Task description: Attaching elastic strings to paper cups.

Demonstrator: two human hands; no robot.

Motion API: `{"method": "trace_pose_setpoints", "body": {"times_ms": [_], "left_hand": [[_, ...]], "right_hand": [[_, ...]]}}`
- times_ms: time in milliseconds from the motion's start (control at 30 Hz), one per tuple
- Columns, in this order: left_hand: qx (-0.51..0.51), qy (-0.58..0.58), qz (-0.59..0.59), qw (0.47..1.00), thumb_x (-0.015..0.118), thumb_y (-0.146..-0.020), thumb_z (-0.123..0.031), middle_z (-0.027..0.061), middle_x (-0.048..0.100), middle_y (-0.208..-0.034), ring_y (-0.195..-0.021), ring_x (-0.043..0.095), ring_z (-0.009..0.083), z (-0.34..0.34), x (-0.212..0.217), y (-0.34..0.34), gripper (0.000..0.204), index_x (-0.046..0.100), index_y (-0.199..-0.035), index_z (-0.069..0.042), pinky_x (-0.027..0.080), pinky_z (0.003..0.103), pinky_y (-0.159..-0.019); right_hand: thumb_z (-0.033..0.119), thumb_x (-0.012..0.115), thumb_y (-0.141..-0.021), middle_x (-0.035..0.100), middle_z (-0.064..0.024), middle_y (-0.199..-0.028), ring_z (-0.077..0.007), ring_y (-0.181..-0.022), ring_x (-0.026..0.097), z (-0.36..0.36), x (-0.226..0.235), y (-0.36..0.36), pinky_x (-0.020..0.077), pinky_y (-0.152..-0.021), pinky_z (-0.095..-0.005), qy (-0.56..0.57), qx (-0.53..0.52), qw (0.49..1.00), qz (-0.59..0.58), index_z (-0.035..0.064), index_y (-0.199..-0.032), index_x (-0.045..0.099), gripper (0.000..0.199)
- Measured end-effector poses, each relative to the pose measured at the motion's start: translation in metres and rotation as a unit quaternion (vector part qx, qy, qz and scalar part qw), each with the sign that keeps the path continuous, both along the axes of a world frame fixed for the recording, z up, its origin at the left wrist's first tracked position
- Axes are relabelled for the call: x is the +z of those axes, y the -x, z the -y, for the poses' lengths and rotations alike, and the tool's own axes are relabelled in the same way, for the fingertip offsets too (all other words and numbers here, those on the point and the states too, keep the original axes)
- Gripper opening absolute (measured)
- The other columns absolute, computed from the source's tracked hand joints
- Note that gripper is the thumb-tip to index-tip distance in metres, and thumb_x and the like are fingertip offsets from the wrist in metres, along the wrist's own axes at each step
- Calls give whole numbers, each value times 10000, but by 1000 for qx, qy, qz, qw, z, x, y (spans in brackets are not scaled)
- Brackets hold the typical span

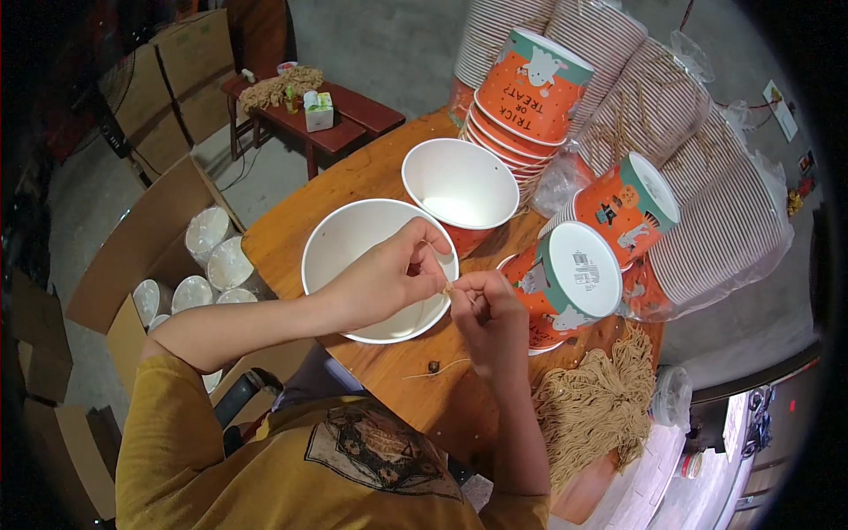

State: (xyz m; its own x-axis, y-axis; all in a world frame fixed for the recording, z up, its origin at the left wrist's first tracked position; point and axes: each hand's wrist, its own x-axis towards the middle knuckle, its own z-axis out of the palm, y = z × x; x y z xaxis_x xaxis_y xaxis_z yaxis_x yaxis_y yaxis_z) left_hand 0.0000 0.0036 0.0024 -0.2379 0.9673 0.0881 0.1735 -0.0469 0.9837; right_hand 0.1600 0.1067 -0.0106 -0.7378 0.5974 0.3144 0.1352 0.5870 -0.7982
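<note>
A person's left hand [390, 272] and right hand [493, 327] are meeting fingertip to fingertip above the rim of a wide paper bucket [349, 243], which is standing mouth up on a wooden table [389, 397]. Both hands are closing narrowly, thumb against fingers, and are pinching a tiny piece of tan twine [448, 290] between them (its full shape is hiding behind the fingertips). A second paper bucket [464, 181], white inside and orange outside, is standing open just beyond the first.

Printed matter is concentrating on the right side. An inverted bucket [574, 305] is showing a barcode and a block of small print on its white base, with pale ghost figures and lettering on its orange and green wall. Behind it, another inverted bucket [618, 212] is bearing Halloween drawings. The tall inverted stack [534, 84] is displaying a ghost and large capital lettering, which is reading upright.

Plastic-wrapped bucket stacks [724, 212] are leaning along the far right side. A hank of tan twine [596, 406] is draping over the table's right edge, and a small dark round object [434, 366] is lying near the front edge.
</note>
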Motion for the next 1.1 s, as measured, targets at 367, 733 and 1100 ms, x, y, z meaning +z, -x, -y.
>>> {"method": "trace_pose_setpoints", "body": {"times_ms": [367,733,1100], "left_hand": [[-6,16,-5,1000,598,-908,-36,-19,508,-829,-813,495,57,1,5,-2,312,425,-1169,-40,414,224,-795],[17,-3,-133,991,590,-883,-12,-13,525,-784,-752,525,75,5,9,-9,319,428,-1156,-47,445,253,-744],[-24,12,33,999,596,-900,-36,-10,536,-859,-846,512,61,0,0,1,300,442,-1158,-32,418,230,-827]], "right_hand": [[95,648,-870,554,-84,-810,-210,-631,588,3,3,1,489,-573,-331,-64,9,998,-16,93,-984,563,142],[93,612,-910,566,0,-761,-59,-630,526,2,3,-1,440,-575,-233,223,31,974,9,36,-913,589,62],[78,619,-889,510,-59,-789,-129,-619,487,0,-3,1,410,-575,-270,90,11,996,-19,35,-936,610,64]]}}
